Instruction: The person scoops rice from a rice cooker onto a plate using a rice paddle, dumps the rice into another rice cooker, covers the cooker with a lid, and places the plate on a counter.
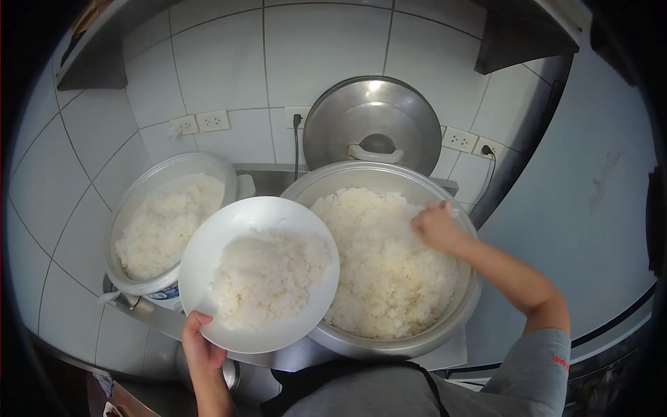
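My left hand (201, 347) grips the near-left rim of a white plate (198, 257), thumb on top. A mound of cooked white rice (267, 278) lies on the plate, which is held in front of two rice containers. Over the right side of a large metal rice pot (476, 292), my right hand (438, 226) is closed, slightly blurred. Whatever it holds, if anything, I cannot make out against the rice. White rice (389, 271) fills much of this pot. To the left, a smaller rice cooker (121, 215) also holds rice and stands uncovered, partly behind the plate.
A round metal lid (372, 115) with a pale handle leans against the tiled wall behind the pot. Power outlets (212, 121) and a plugged-in cord (297, 142) are on that wall. Metal shelf brackets (524, 42) jut out above. A large pale panel (577, 201) stands at right.
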`<state>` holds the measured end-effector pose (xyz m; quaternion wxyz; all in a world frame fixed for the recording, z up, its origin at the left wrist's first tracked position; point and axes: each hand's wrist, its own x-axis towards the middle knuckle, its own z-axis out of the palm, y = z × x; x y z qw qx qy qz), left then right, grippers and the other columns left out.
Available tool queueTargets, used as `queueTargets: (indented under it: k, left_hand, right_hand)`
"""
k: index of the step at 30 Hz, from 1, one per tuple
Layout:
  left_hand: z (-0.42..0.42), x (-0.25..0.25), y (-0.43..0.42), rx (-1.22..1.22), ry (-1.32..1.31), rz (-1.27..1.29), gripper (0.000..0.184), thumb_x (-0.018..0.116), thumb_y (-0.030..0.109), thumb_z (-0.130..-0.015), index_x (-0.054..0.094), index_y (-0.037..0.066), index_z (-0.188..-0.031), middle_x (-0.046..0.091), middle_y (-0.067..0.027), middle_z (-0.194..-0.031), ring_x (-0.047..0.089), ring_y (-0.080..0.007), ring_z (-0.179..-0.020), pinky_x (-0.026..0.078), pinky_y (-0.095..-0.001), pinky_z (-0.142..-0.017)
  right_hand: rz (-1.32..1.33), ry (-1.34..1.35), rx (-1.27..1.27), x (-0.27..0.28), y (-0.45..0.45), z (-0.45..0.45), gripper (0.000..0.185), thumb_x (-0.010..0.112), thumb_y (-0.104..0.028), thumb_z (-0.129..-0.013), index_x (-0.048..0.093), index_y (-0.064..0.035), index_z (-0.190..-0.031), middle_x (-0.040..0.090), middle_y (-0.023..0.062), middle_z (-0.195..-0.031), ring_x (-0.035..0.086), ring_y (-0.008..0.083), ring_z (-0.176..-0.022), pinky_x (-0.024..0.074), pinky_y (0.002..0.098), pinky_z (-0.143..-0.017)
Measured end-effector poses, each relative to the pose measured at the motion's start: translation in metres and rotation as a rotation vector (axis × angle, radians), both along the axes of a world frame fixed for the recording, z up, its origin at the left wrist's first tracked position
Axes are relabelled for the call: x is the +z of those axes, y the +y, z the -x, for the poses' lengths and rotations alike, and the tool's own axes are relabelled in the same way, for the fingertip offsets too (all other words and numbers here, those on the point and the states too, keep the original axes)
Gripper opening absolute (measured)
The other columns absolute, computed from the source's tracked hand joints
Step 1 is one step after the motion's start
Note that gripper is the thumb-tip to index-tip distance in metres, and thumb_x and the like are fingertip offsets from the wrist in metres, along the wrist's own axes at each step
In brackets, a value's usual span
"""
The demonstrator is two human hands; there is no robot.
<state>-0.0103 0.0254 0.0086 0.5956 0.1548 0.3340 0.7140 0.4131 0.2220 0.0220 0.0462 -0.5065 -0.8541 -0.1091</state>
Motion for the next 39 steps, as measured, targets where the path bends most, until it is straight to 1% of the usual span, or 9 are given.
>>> queueTargets:
  k: [9, 15, 21, 24, 26, 31, 34, 36, 39]
  left_hand:
    - [-0.007, 0.003, 0.011, -0.019, -0.006, -0.008, 0.054, 0.045, 0.008, -0.068, 0.043, -0.008, -0.119, 0.055, -0.0180, -0.115, 0.055, -0.0312, -0.104, 0.045, -0.0398, -0.092]
    - [-0.006, 0.005, 0.011, -0.011, 0.005, 0.013, 0.054, 0.045, 0.007, -0.068, 0.043, -0.008, -0.119, 0.054, -0.0180, -0.115, 0.055, -0.0310, -0.104, 0.046, -0.0404, -0.092]
    - [-0.003, 0.006, 0.006, -0.014, 0.016, 0.003, 0.054, 0.045, 0.007, -0.068, 0.042, -0.008, -0.120, 0.054, -0.0180, -0.115, 0.056, -0.0316, -0.104, 0.047, -0.0407, -0.091]
    - [-0.002, 0.008, 0.000, -0.017, 0.005, 0.018, 0.055, 0.045, 0.007, -0.068, 0.042, -0.007, -0.121, 0.054, -0.0182, -0.116, 0.056, -0.0322, -0.103, 0.047, -0.0409, -0.091]
    - [0.000, 0.008, -0.005, -0.009, -0.012, 0.028, 0.056, 0.045, 0.008, -0.068, 0.041, -0.007, -0.122, 0.054, -0.0185, -0.116, 0.056, -0.0324, -0.103, 0.047, -0.0415, -0.091]
    - [-0.010, 0.011, -0.006, -0.083, -0.084, 0.001, 0.057, 0.045, 0.008, -0.069, 0.039, -0.006, -0.124, 0.054, -0.0188, -0.116, 0.057, -0.0322, -0.104, 0.048, -0.0440, -0.090]
    - [-0.012, 0.010, -0.007, -0.193, -0.068, -0.057, 0.055, 0.045, 0.007, -0.070, 0.040, -0.006, -0.123, 0.055, -0.0188, -0.115, 0.059, -0.0307, -0.099, 0.052, -0.0420, -0.082]
    - [-0.019, 0.014, -0.007, -0.216, -0.030, -0.099, 0.052, 0.045, 0.006, -0.070, 0.042, -0.006, -0.121, 0.056, -0.0188, -0.113, 0.062, -0.0292, -0.094, 0.055, -0.0386, -0.076]
    - [-0.019, 0.011, -0.001, -0.206, 0.030, -0.133, 0.051, 0.046, 0.006, -0.070, 0.043, -0.006, -0.119, 0.057, -0.0185, -0.111, 0.062, -0.0287, -0.094, 0.056, -0.0380, -0.074]
  right_hand:
    - [0.209, 0.036, 0.064, 0.019, -0.033, 0.035, 0.014, 0.056, -0.013, -0.076, 0.065, -0.0123, -0.066, 0.060, 0.0033, -0.064, 0.049, 0.0202, -0.083, 0.0252, 0.0408, -0.078]
    - [0.527, 0.044, 0.022, 0.025, -0.036, 0.049, 0.012, 0.058, -0.017, -0.081, 0.067, -0.0137, -0.076, 0.059, 0.0013, -0.065, 0.049, 0.0190, -0.083, 0.0248, 0.0411, -0.081]
    - [0.902, 0.332, -0.165, 0.018, -0.028, 0.034, 0.017, 0.057, -0.022, -0.083, 0.069, -0.0117, -0.091, 0.064, 0.0014, -0.075, 0.058, 0.0150, -0.079, 0.0359, 0.0410, -0.080]
    - [1.010, 0.554, -0.199, 0.032, -0.027, 0.019, 0.016, 0.058, -0.016, -0.083, 0.067, -0.0051, -0.089, 0.060, -0.0001, -0.068, 0.054, 0.0093, -0.068, 0.0428, 0.0299, -0.067]
    - [0.895, 0.655, -0.127, 0.045, -0.020, 0.012, 0.015, 0.059, -0.013, -0.082, 0.066, -0.0011, -0.086, 0.055, -0.0016, -0.065, 0.049, 0.0068, -0.061, 0.0399, 0.0223, -0.055]
    - [0.484, 0.425, -0.002, 0.120, -0.025, 0.072, 0.011, 0.054, -0.008, -0.080, 0.061, 0.0000, -0.076, 0.058, 0.0081, -0.062, 0.055, 0.0168, -0.061, 0.0427, 0.0308, -0.058]
    - [0.253, 0.223, 0.287, 0.119, -0.039, 0.121, 0.010, 0.049, -0.003, -0.077, 0.059, 0.0002, -0.073, 0.059, 0.0145, -0.071, 0.060, 0.0250, -0.067, 0.0467, 0.0359, -0.061]
    - [0.057, 0.105, 0.509, 0.093, -0.048, 0.157, 0.014, 0.049, -0.002, -0.075, 0.056, -0.0003, -0.086, 0.057, 0.0158, -0.084, 0.059, 0.0302, -0.080, 0.0486, 0.0384, -0.068]
    - [0.203, -0.026, 0.526, 0.094, -0.081, 0.200, 0.021, 0.048, -0.001, -0.075, 0.056, -0.0003, -0.095, 0.056, 0.0167, -0.097, 0.057, 0.0351, -0.090, 0.0474, 0.0428, -0.078]
